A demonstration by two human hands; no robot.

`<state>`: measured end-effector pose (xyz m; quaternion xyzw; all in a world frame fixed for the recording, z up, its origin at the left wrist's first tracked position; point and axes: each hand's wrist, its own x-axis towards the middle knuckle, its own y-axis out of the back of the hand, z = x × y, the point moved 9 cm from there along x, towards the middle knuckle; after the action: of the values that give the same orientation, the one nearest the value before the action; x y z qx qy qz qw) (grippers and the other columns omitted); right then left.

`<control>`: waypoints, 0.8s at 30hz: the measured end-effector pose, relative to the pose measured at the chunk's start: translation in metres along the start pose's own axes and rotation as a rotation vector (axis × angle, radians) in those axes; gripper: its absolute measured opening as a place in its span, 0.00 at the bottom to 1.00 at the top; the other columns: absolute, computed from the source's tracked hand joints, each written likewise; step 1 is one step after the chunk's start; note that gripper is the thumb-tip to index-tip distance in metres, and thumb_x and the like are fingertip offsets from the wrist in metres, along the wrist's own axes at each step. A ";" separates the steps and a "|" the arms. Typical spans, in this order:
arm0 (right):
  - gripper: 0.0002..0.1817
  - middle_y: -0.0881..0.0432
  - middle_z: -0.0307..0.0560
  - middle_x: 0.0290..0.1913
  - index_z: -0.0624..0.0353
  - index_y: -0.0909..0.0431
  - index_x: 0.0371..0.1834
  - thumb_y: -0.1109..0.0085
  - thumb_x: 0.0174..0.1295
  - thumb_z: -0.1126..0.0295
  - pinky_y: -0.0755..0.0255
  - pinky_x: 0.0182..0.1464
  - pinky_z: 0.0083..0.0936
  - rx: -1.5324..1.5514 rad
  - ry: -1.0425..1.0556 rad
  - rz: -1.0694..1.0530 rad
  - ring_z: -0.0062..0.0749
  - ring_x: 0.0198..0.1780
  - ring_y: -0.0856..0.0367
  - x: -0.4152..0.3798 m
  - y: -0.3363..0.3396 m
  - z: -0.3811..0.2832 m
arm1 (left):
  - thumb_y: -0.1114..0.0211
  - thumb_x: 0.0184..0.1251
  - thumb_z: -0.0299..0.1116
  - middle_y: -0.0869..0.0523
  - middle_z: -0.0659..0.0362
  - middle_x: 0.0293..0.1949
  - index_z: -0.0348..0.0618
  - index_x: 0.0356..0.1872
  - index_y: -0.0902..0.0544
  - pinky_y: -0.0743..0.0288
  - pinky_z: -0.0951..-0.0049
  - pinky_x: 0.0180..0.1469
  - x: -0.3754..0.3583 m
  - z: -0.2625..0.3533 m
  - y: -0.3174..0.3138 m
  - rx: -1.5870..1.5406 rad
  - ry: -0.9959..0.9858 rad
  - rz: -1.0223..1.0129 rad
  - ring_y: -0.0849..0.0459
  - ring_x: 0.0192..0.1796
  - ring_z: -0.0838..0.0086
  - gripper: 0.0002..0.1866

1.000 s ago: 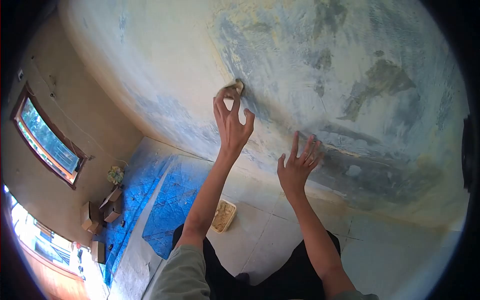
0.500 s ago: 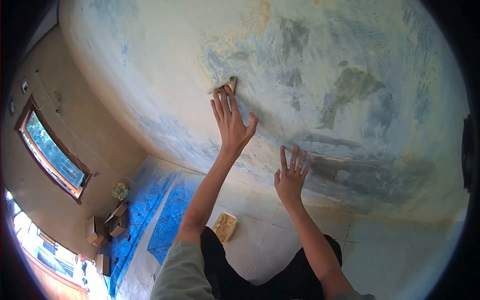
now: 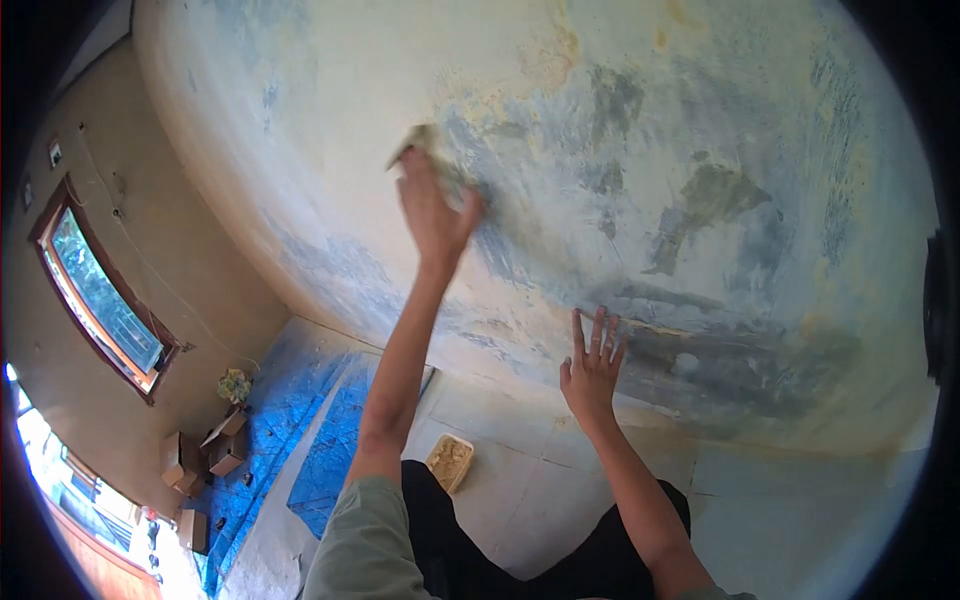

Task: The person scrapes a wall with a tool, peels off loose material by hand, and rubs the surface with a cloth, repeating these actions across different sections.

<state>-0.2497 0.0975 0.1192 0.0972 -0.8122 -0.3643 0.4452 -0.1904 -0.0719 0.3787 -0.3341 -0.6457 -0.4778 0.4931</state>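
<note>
My left hand, blurred by motion, presses a folded piece of what looks like sandpaper to the wall. Its fingers lie over the sheet, and the palm hides part of it. The wall surface is patchy, with cream, blue and grey areas. Lower and to the right, my right hand rests on the wall with its fingers spread, holding nothing. Grey bare patches lie beside its fingertips.
A pale tub with tan, crumbly contents stands on the tiled floor by my knees. Blue sheeting covers the floor at left, with cardboard boxes beyond it. A framed window is in the side wall.
My left hand has swept up and to the left along the wall with the sandpaper. My right hand stays against the wall; the view has shifted slightly.
</note>
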 end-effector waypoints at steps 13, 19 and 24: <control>0.45 0.56 0.60 0.78 0.50 0.50 0.78 0.38 0.58 0.66 0.55 0.74 0.58 0.079 -0.044 0.051 0.59 0.78 0.56 0.006 0.020 -0.006 | 0.39 0.55 0.46 0.39 0.45 0.73 0.38 0.74 0.44 0.54 0.47 0.75 0.014 0.078 -0.001 0.042 -0.422 -0.142 0.45 0.76 0.51 0.46; 0.46 0.56 0.58 0.79 0.49 0.51 0.79 0.37 0.56 0.65 0.53 0.74 0.58 -0.055 0.014 0.029 0.56 0.78 0.56 0.005 0.017 0.000 | 0.43 0.59 0.44 0.39 0.44 0.73 0.38 0.74 0.43 0.55 0.47 0.74 0.024 0.075 0.007 -0.098 -0.133 0.051 0.44 0.75 0.49 0.42; 0.47 0.57 0.57 0.79 0.48 0.51 0.79 0.36 0.56 0.63 0.55 0.74 0.58 -0.076 0.025 0.019 0.55 0.78 0.56 0.001 0.016 0.006 | 0.43 0.60 0.44 0.37 0.43 0.72 0.35 0.73 0.42 0.51 0.49 0.72 0.036 0.021 0.012 0.119 -0.013 0.037 0.39 0.72 0.47 0.41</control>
<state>-0.2524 0.1111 0.1287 0.0772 -0.7928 -0.3896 0.4622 -0.1968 -0.0500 0.4152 -0.3191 -0.6699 -0.4273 0.5165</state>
